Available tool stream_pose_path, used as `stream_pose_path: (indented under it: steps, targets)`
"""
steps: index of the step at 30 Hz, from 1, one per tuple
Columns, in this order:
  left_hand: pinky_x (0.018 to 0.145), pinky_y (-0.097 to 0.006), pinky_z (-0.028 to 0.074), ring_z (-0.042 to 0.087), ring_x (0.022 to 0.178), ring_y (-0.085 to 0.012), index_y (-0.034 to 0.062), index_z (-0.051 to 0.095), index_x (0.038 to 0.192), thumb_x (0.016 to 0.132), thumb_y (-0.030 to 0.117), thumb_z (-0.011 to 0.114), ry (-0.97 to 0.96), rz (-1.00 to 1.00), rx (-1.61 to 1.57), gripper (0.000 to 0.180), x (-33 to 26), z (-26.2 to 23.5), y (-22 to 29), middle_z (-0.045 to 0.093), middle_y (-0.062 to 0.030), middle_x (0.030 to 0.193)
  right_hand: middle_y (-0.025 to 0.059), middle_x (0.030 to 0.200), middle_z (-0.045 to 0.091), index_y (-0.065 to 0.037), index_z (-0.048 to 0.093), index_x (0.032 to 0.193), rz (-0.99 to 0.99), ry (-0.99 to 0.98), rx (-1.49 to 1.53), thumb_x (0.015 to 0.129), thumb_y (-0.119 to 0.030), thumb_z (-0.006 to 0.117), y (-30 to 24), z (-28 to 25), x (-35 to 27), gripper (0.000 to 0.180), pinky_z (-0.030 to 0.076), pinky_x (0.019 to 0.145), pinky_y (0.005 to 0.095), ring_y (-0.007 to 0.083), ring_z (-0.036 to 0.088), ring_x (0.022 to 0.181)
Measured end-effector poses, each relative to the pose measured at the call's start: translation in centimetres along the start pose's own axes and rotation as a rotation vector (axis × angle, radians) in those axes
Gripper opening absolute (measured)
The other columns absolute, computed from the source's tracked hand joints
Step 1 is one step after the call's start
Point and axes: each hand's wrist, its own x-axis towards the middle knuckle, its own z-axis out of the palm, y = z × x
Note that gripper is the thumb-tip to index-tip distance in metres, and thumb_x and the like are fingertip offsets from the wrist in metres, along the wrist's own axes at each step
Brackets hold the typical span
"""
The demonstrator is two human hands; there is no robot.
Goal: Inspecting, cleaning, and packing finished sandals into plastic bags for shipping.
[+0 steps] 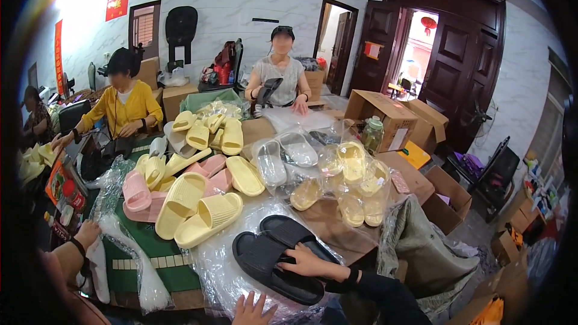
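Note:
A pair of black slippers [256, 257] lies side by side on a stack of clear plastic bags [217, 274] at the near edge of the table. My right hand [308, 263] comes in from the right in a dark sleeve, its fingers curled over the slippers' straps. Just left of them, at the lower edge, my left hand [253, 311] has its fingers spread and holds nothing. Directly beyond the bags sit loose yellow slippers [209, 219] and pink slippers [137, 191] in a pile. Grey slippers [272, 162] in clear bags lie farther back.
Bagged yellow slippers [352, 162] lie right of centre. A co-worker's hand [88, 235] rests at the left, by a green mat [120, 277] with a row of pale tiles. Two people sit across the table, one holding a dark slipper [269, 89]. Cardboard boxes [382, 117] stand at the right.

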Motion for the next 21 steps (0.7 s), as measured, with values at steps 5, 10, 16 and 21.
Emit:
stream_pose_path:
  steps: [5, 10, 16, 21]
  targets:
    - [0.106, -0.058, 0.024, 0.032, 0.129, -0.0455, 0.0084, 0.056, 0.125, 0.075, 0.034, 0.068, -0.01, -0.013, -0.051, 0.057, 0.3, -1.4, 0.3, 0.04, -0.0229, 0.137, 0.0287, 0.112, 0.051, -0.003, 0.06, 0.109, -0.025, -0.018, 0.116, 0.084, -0.046, 0.063, 0.2, -0.9, -1.3, 0.051, 0.038, 0.094, 0.043, 0.0411, 0.047, 0.109]
    - [0.103, -0.056, 0.029, 0.038, 0.124, -0.044, 0.0056, 0.06, 0.113, 0.077, 0.026, 0.065, 0.137, 0.074, -0.028, 0.043, 0.1, -0.8, -0.1, 0.043, -0.0223, 0.133, 0.0233, 0.105, 0.051, -0.003, 0.059, 0.112, -0.11, -0.05, 0.329, 0.084, -0.045, 0.065, 0.0, -2.2, -3.1, 0.051, 0.039, 0.091, 0.037, 0.0343, 0.049, 0.104]
    - [0.099, -0.054, 0.035, 0.044, 0.117, -0.043, 0.0055, 0.062, 0.099, 0.079, 0.02, 0.06, 0.228, 0.082, -0.059, 0.025, -0.3, 1.5, -1.2, 0.046, -0.0208, 0.13, 0.0176, 0.107, 0.052, -0.002, 0.055, 0.116, 0.062, -0.27, 0.535, 0.086, -0.042, 0.063, -1.6, -5.9, -5.3, 0.051, 0.038, 0.09, 0.0334, 0.0251, 0.049, 0.104]
    - [0.102, -0.057, 0.03, 0.038, 0.123, -0.0438, 0.0062, 0.06, 0.111, 0.076, 0.032, 0.064, 0.137, 0.047, -0.02, 0.044, 0.1, -0.6, 0.1, 0.044, -0.0206, 0.132, 0.015, 0.11, 0.054, -0.002, 0.054, 0.119, 0.0, -0.301, 0.599, 0.089, -0.036, 0.061, -0.7, -6.7, -7.0, 0.046, 0.038, 0.092, 0.0335, 0.0232, 0.049, 0.106]
